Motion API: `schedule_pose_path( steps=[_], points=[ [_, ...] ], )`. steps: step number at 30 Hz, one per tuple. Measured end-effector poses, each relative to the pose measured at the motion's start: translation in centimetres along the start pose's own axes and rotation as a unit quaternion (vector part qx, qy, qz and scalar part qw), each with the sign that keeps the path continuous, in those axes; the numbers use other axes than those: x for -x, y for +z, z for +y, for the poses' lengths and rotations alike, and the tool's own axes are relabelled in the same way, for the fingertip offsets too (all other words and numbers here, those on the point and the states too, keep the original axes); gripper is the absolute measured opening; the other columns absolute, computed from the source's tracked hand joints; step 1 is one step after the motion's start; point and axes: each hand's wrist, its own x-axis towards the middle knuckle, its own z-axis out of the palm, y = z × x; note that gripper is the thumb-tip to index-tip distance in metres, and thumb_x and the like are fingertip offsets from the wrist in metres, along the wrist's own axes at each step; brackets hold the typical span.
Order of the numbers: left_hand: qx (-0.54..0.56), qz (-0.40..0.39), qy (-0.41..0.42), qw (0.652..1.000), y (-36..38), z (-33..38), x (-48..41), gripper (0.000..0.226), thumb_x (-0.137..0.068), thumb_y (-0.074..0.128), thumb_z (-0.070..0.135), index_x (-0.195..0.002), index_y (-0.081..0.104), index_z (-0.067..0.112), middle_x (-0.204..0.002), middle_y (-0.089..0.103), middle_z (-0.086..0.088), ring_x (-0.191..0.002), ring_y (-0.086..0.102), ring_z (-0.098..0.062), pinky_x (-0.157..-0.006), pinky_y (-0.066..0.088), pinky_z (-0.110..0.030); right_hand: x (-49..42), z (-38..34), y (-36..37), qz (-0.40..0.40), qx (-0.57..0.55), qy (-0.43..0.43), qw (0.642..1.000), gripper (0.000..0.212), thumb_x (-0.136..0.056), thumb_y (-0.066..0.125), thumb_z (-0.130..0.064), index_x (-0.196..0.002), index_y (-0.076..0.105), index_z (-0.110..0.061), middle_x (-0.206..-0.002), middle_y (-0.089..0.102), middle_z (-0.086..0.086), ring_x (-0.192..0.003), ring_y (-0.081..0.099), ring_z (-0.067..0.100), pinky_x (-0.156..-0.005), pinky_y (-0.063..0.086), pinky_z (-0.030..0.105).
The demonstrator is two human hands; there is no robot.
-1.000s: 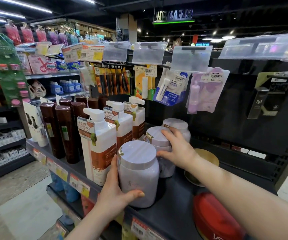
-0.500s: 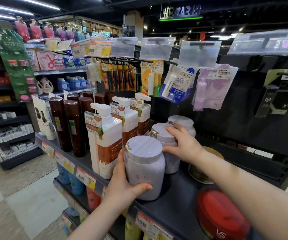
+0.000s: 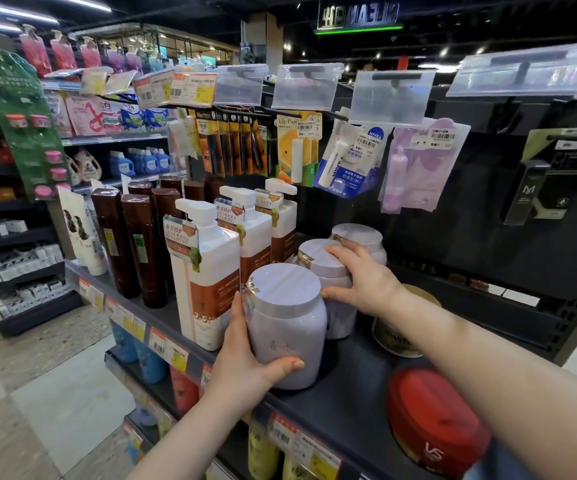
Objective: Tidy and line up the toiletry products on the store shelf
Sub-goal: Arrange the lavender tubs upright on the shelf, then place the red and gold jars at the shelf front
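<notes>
The front lilac jar [image 3: 285, 327] stands upright near the edge of the shelf [image 3: 349, 393], flat lid on; a matching second jar [image 3: 328, 271] and third jar [image 3: 356, 235] stand in file behind it. Just left of it runs a row of white pump bottles [image 3: 207, 271], tall brown bottles [image 3: 141, 247] further left; to its right sit a gold-lidded tub [image 3: 398, 337] and a red tub [image 3: 432, 417].

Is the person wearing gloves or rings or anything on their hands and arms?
No. The left hand and right hand are both bare: no gloves, rings, watch or bracelet show. The forearms are bare too, with no sleeves in view. The nails that show look short and plain.
</notes>
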Motion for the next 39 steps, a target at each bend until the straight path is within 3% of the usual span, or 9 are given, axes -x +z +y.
schedule_pose_path(
  steps=[8,12,16,20,25,28,30,36,39],
  points=[
    [-0.061,0.073,0.042,0.995,0.5,2.3,1.9,0.132,-0.062,0.084,0.033,-0.113,-0.033,0.065,-0.156,-0.001,0.012,-0.145,0.007,-0.012,-0.118,0.017,-0.039,1.8,0.4,-1.8,0.01,-0.051,0.008,0.999,0.099,-0.078,0.071,-0.038,-0.15,0.004,-0.027,-0.159,-0.003,0.011,-0.147,0.004,0.025,-0.119,0.018,0.037],
    [-0.101,0.13,0.241,0.956,1.8,3.5,3.5,0.095,-0.07,0.066,0.042,-0.139,0.002,0.052,-0.152,0.012,0.011,-0.143,0.01,-0.012,-0.116,0.017,-0.046,5.8,2.0,-4.2,0.081,-0.054,-0.023,0.995,0.06,-0.081,0.07,-0.024,-0.134,0.047,-0.008,-0.139,0.048,0.013,-0.132,0.041,0.022,-0.104,0.027,0.017],
    [-0.086,0.115,0.368,0.919,4.3,4.8,4.1,0.05,-0.075,0.058,0.033,-0.123,0.044,0.026,-0.144,0.031,-0.002,-0.143,0.019,-0.029,-0.116,0.015,-0.047,10.9,4.4,-5.2,0.038,-0.068,0.053,0.996,0.029,-0.083,0.066,-0.028,-0.11,0.067,-0.016,-0.107,0.067,-0.001,-0.098,0.061,0.013,-0.09,0.044,0.02],
    [-0.036,-0.091,0.303,0.948,7.3,6.5,3.5,0.037,-0.08,0.056,0.033,-0.115,0.048,0.041,-0.139,0.027,0.036,-0.14,0.02,0.002,-0.115,0.019,-0.018,15.4,5.4,-3.9,-0.042,-0.069,0.072,0.994,0.059,-0.072,0.066,-0.057,-0.122,0.059,-0.026,-0.121,0.06,-0.007,-0.114,0.054,0.006,-0.103,0.042,0.028],
    [-0.108,-0.25,0.217,0.938,10.6,6.1,2.0,0.046,-0.086,0.059,0.026,-0.131,0.049,0.026,-0.142,0.037,0.009,-0.135,0.032,-0.004,-0.109,0.019,-0.012,18.6,5.3,-1.6,-0.066,-0.056,0.026,0.996,0.096,-0.061,0.065,-0.072,-0.142,0.029,-0.035,-0.138,0.026,-0.022,-0.133,0.019,-0.008,-0.106,0.02,0.005],
    [-0.111,-0.267,0.211,0.934,11.0,6.0,1.9,0.044,-0.082,0.057,0.037,-0.124,0.056,0.023,-0.129,0.048,0.009,-0.124,0.042,-0.002,-0.096,0.021,0.003,20.0,6.4,-0.8,-0.052,-0.068,0.092,0.992,0.124,-0.037,0.041,-0.096,-0.144,0.023,-0.034,-0.146,0.023,-0.013,-0.134,0.028,0.002,-0.108,0.03,0.017],
    [-0.107,-0.273,0.202,0.934,10.8,6.0,1.6,0.048,-0.075,0.059,0.045,-0.119,0.06,0.025,-0.117,0.05,0.014,-0.114,0.046,0.0,-0.092,0.025,0.003,20.6,7.0,-0.6,-0.045,-0.102,0.117,0.987,0.13,-0.031,0.036,-0.098,-0.143,0.023,-0.034,-0.139,0.026,-0.018,-0.125,0.034,-0.004,-0.101,0.029,0.01],
    [-0.127,-0.279,0.198,0.931,9.7,6.1,1.0,0.03,-0.079,0.065,0.033,-0.108,0.06,0.028,-0.108,0.051,0.013,-0.101,0.049,0.0,-0.083,0.031,0.001,20.1,6.5,0.3,-0.029,-0.151,0.105,0.982,0.123,-0.034,0.047,-0.092,-0.141,0.03,-0.034,-0.132,0.031,-0.024,-0.122,0.037,-0.009,-0.098,0.028,0.005],
    [-0.132,-0.257,0.201,0.936,9.0,6.3,0.7,0.03,-0.071,0.059,0.036,-0.1,0.058,0.029,-0.111,0.049,0.009,-0.102,0.047,0.003,-0.082,0.03,0.003,18.9,5.7,0.0,-0.067,-0.154,0.072,0.983,0.103,-0.052,0.069,-0.072,-0.141,0.033,-0.032,-0.134,0.035,-0.02,-0.124,0.036,-0.008,-0.103,0.028,0.007]
  ],
)
